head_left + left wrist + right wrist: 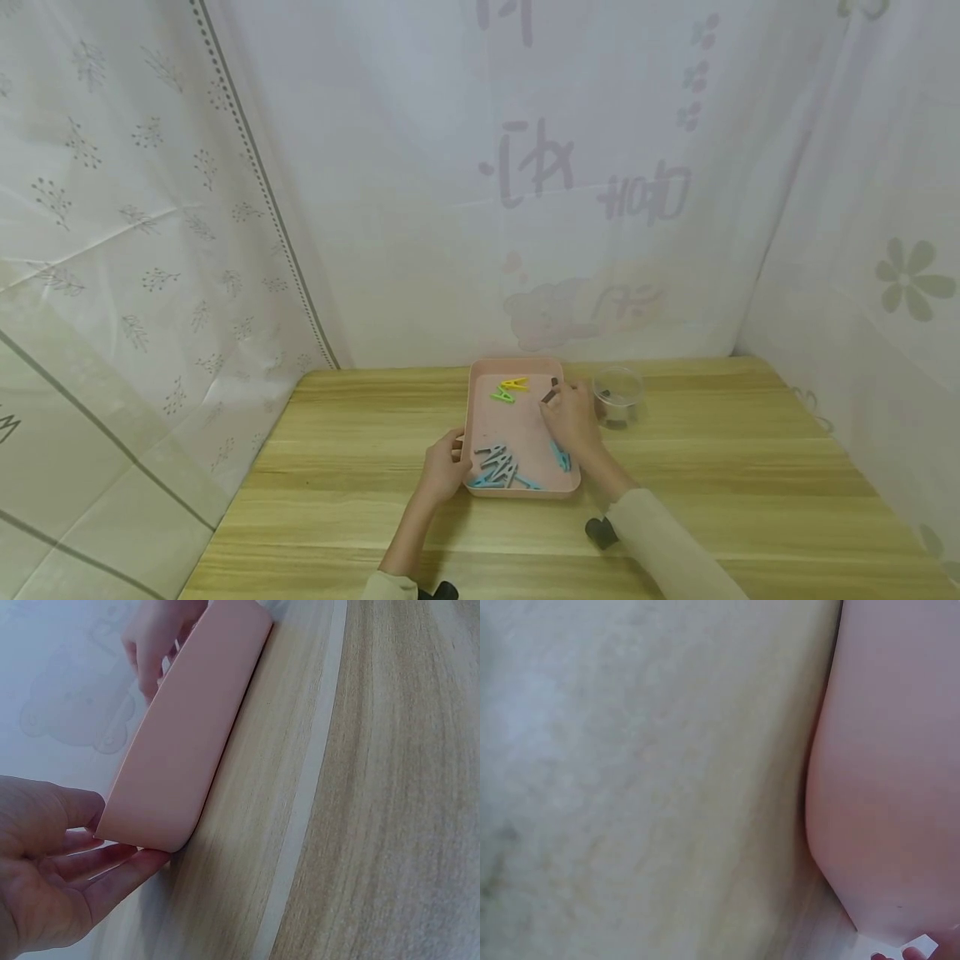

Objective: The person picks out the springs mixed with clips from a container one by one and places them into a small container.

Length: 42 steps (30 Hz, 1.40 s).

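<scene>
A shallow pink tray point(525, 433) lies on the table. At its left side, my left hand point(446, 468) holds the wall; in the left wrist view, the thumb is at the rim of the tray point(180, 735) and the fingers are against its outside. My right hand point(573, 417) reaches over the tray's right side and pinches a dark brown clothespin point(551, 395), partly hidden by the fingers. Several grey and blue clothespins point(497, 465) are heaped in the near left corner. One blue clothespin point(560, 456) sits by the right wall. Towards the far end are a yellow clothespin point(514, 383) and a green clothespin point(503, 395).
Just right of the tray stands a clear round plastic cup point(618, 392) with dark pieces showing through it. Wood-grain table point(360, 417) extends on both sides. Behind its far edge hangs a pale printed cloth point(420, 250).
</scene>
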{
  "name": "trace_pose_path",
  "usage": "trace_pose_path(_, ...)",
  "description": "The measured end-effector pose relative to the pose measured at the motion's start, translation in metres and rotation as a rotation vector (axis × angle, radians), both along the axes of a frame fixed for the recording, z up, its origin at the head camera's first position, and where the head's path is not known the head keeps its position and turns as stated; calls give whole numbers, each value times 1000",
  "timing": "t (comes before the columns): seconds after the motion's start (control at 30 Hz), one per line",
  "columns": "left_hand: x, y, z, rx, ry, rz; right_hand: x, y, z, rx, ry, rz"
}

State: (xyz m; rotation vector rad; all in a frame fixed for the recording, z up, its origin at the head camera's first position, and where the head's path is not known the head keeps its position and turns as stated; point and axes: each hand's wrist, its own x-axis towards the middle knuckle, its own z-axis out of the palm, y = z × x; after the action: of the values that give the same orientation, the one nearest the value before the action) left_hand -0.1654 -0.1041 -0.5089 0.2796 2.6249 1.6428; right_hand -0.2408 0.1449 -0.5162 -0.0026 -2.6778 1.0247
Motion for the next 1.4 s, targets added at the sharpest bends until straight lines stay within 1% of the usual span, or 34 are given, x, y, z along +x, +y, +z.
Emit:
trace_pose_path(0.3, 2, 0, 0, 7, 5, -3, 4, -1, 3, -7, 36, 4)
trace_pose_path(0.5, 0, 1, 0, -1, 10, 6, 6, -1, 7, -20, 42, 20)
trace_pose_path(0.7, -1, 1, 0, -13, 18, 12, 7, -3, 12, -6, 51, 11)
trace_pose_path(1.03, 1, 1, 3, 13, -12, 10, 11, -8, 18, -52, 65, 15)
trace_pose_path(1.23, 1, 2, 3, 12, -17, 8, 12, -7, 20, -55, 82, 1)
trace_pose_path(1.4, 1, 2, 2, 10, -14, 3, 13, -6, 20, -57, 83, 7)
